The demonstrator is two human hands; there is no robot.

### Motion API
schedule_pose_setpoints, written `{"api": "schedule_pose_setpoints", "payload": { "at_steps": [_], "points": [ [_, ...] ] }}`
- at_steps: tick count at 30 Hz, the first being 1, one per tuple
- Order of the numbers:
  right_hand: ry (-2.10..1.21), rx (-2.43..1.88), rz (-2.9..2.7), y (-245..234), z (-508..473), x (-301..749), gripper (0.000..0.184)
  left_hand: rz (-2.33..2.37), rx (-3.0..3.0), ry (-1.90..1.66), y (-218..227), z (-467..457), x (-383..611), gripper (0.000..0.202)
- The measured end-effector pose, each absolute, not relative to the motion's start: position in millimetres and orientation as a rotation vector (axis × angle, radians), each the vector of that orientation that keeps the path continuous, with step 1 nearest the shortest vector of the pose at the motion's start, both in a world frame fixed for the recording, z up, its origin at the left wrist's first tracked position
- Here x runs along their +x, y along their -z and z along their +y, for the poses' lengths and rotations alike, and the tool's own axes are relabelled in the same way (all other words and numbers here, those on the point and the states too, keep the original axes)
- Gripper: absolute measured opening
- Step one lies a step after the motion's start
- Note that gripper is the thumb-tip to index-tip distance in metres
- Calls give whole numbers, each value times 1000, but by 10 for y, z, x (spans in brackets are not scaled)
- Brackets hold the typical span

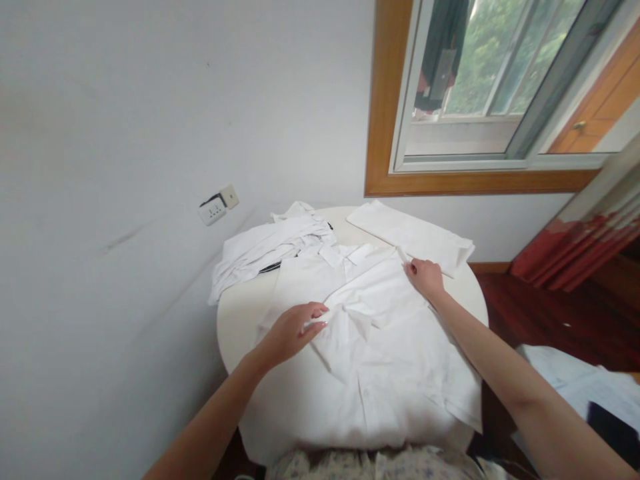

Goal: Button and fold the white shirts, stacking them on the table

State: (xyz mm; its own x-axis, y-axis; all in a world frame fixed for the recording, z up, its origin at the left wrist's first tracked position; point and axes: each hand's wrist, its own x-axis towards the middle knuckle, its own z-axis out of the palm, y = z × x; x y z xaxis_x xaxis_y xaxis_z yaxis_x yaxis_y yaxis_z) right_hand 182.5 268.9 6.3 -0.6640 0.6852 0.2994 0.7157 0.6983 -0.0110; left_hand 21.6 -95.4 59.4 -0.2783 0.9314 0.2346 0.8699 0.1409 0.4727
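A white shirt [400, 360] with a collar and a button front lies spread on the round table [240, 327], rumpled across its middle. Its lower part hangs over the near edge. My right hand [425, 277] is closed, pinching the shirt's edge near the upper right, beside the collar. Over the left part of the shirt, my left hand [295, 328] is open, thumb and forefinger apart just above the creased cloth. Whether its hidden fingers touch the fabric I cannot tell.
Folded white cloth [410, 230] lies at the table's back right, and a pile of white garments [270, 247] at its back left. A wall with a socket [213, 211] borders the left side. More white cloth [585, 380] sits low at right, below a curtain [575, 233].
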Motion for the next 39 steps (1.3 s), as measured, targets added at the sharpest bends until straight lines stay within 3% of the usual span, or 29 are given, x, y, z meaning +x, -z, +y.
{"api": "schedule_pose_setpoints", "payload": {
  "at_steps": [15,23,29,39],
  "points": [
    [219,-1059,-2704,-116,2696,1837,42,2257,1783,-714,-766,-2046,242,40],
    [150,-1209,-2771,-233,2663,1922,42,2841,1695,-590,-514,-1867,417,19],
    [211,-1238,-2794,-217,2427,2143,43,3119,1514,-332,-323,-1782,710,26],
    [409,-1138,-2717,-101,2156,2261,35,3181,1505,-314,-252,-1829,749,29]
  ]
}}
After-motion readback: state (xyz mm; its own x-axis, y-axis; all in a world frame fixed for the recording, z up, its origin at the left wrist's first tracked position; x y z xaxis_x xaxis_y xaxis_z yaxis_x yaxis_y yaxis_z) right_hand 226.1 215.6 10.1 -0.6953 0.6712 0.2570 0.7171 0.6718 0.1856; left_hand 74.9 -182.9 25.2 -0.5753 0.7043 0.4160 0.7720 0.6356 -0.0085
